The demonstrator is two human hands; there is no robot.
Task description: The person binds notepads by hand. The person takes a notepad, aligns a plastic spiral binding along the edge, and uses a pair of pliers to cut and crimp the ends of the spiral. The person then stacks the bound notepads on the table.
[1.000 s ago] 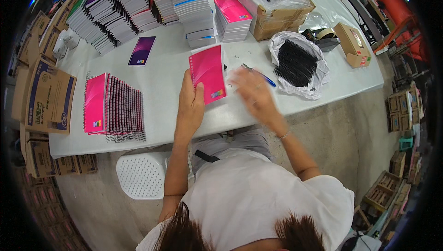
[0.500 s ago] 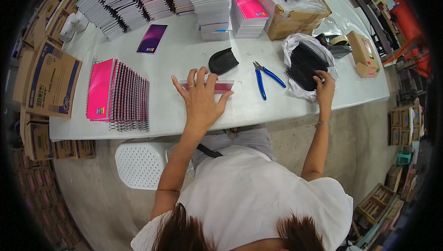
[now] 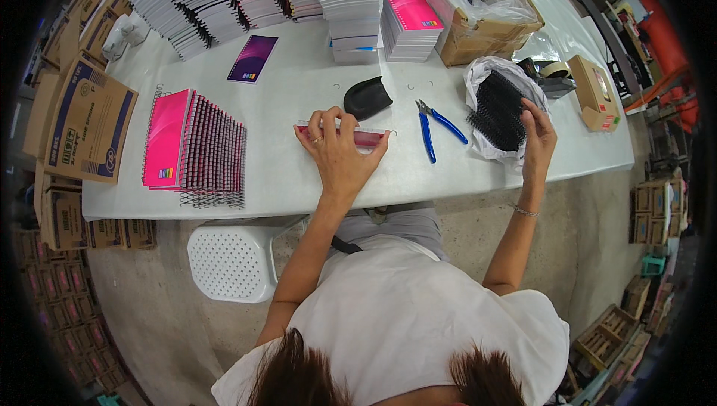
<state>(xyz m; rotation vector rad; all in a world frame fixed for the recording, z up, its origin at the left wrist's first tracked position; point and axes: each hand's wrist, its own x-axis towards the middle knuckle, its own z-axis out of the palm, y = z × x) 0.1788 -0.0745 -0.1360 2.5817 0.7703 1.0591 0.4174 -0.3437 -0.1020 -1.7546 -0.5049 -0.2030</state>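
My left hand [image 3: 340, 148] is closed over a thin pink notebook [image 3: 366, 138], thumb and fingers spread along it to grip its two ends. The notebook stands on its edge on the table, and a small wire end shows at its right. My right hand [image 3: 539, 137] is at the right side of a heap of black binding coils [image 3: 498, 111]. Its fingertips are drawn together against the heap; whether a coil is between them is hidden. The coils lie in an opened white plastic bag [image 3: 478, 76]. Blue-handled cutting pliers [image 3: 441, 126] lie between my hands, jaws pointing away from me.
A black pouch-like piece [image 3: 368, 98] lies beyond my left hand. Pink coil-bound notebooks [image 3: 196, 148] stand at left, near a purple notebook [image 3: 252, 59]. Tall notebook stacks [image 3: 347, 14] and a carton with plastic [image 3: 485, 36] line the back. A tape dispenser [image 3: 551, 77] sits right.
My right hand has shifted up along the right side of the coil heap. The left hand keeps its grip on the upright notebook. The whole view has shifted slightly.
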